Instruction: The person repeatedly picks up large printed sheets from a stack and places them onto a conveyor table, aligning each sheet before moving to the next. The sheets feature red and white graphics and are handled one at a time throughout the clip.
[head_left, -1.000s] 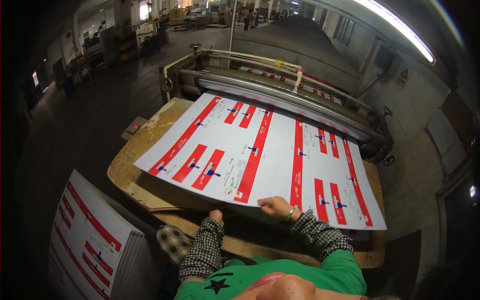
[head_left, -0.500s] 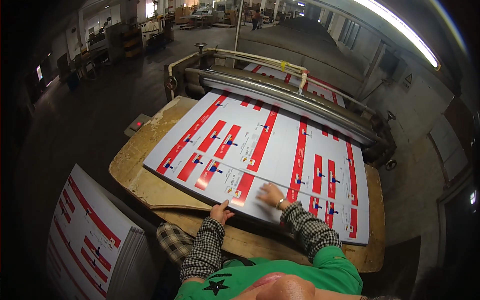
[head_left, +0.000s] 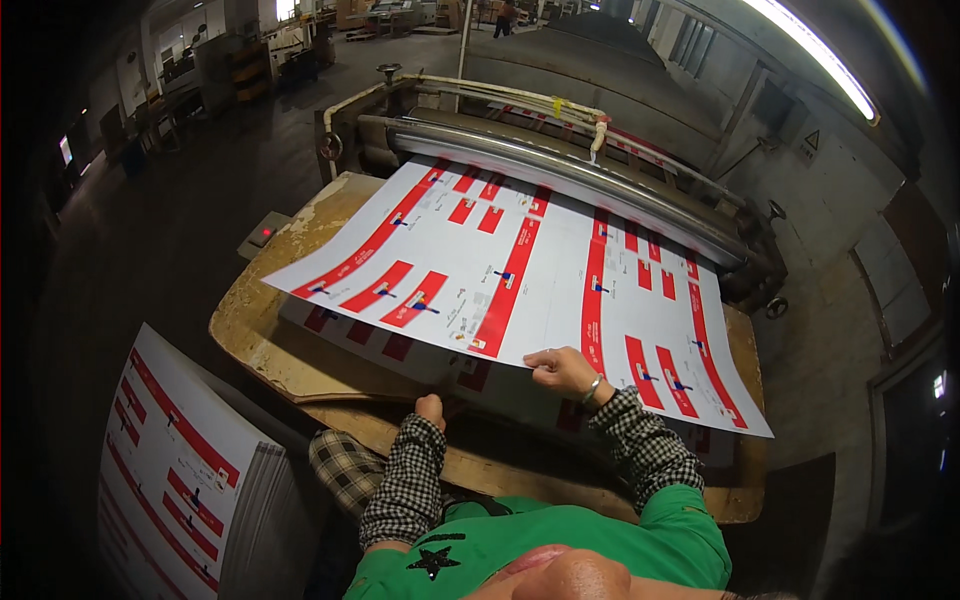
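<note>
A large white printed sheet [head_left: 553, 285] with red bands and small blue marks slopes down from the rollers toward me, its near edge raised off the table. That edge is pinched in my right hand [head_left: 563, 372], thumb and fingers closed together. Beneath it, more printed sheets [head_left: 365, 340] lie in shadow on the wooden table [head_left: 265, 335]. Lower and to the left, my left hand [head_left: 431, 410] is by the table's near edge, under the level of the raised sheet. Its fingers are mostly hidden in the dark there.
Across the far side runs a roller machine [head_left: 560, 180] with metal rollers, pipes and handwheels. At lower left stands a thick stack of printed sheets [head_left: 165, 440]. A small box with a red light [head_left: 266, 232] sits left of the table. A wall is on the right.
The near edge of the top sheet has risen off the sheets below, and my right hand now grips it. My left hand has dropped slightly. The sheet has advanced farther under the rollers.
</note>
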